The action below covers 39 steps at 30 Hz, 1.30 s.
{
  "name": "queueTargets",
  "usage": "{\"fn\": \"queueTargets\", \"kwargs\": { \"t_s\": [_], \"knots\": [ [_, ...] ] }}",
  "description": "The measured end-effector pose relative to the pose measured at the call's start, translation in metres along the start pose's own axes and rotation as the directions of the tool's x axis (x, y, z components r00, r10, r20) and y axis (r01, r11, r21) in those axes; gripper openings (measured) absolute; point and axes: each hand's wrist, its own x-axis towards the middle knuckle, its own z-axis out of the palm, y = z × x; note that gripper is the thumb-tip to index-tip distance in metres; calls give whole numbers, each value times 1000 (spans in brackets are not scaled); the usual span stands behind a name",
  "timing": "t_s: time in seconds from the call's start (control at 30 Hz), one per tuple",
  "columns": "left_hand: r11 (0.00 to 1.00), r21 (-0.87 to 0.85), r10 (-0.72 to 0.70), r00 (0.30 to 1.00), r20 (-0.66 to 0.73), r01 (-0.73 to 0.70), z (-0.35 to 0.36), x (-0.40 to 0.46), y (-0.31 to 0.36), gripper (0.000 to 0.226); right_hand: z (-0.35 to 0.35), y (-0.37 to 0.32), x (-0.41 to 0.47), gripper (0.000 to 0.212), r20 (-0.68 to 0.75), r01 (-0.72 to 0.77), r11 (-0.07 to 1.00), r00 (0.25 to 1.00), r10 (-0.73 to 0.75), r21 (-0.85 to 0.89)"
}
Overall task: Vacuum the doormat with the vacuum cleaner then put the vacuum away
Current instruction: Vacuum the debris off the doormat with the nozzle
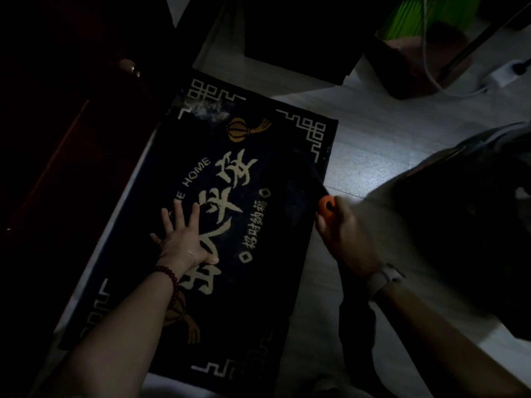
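- Vacuuming step looks under way, not finished; putting the vacuum away is still to do.
- Doormat (218,214) lies flat on the pale floor (370,145), dark with light lettering and a key-pattern border.
- A pale dusty patch (211,112) sits on the mat's far end, well beyond both hands — likely still needs a pass.
- Left hand (184,239) is flat on the mat, fingers spread and straight, palm down, holding nothing; seems to be pinning the mat in place.
- Left wrist wears a dark red bead bracelet (169,278).
- Right hand (349,234) is curled around the vacuum cleaner (313,182), gripping near its orange part (326,204); exact finger placement is blurred.
- The vacuum's dark front end reaches forward from the right hand over the mat's right edge, far side of that hand; too dark to tell if the nozzle touches the pile.
- Right wrist wears a light-coloured watch band (385,278).
- Mat sits mostly between the two hands and under the left one; right hand is just off the mat's right edge, above the floor.
- Mat area near the left hand and toward the person shows no obvious dust, but it is too dim to judge it clean.
- A white cable (428,53) and power strip (502,74) lie far beyond the right hand.
- Nowhere to store the vacuum can be made out.
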Motion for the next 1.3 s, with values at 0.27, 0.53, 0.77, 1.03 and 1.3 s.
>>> {"fn": "queueTargets", "kwargs": {
  "t_s": [0.27, 0.53, 0.77, 1.03, 1.3],
  "knots": [
    [999, 50, 7, 1000, -12, -7, -4, -6, 0, 130, -37, -14, -28, 43, 7, -68, 997, 998, 68, -24],
    [999, -2, 35, 999, 5, -35, -1, -4, -5, 126, -15, -83, 91, 43, 59, 67, 993, 996, -62, -92],
    [998, -51, 32, 999, -32, -34, 4, 1, -8, 105, 19, -109, 155, 48, 76, 39, 997, 997, -34, -70],
    [999, -31, 24, 998, -62, -26, 7, 4, -9, 107, 23, -106, 84, 41, 252, 70, 997, 965, -76, 34],
    [999, -31, 31, 998, -51, -32, 7, 5, -11, 114, 4, -106, 130, 47, 107, 72, 997, 992, -73, 8]
  ]
}}
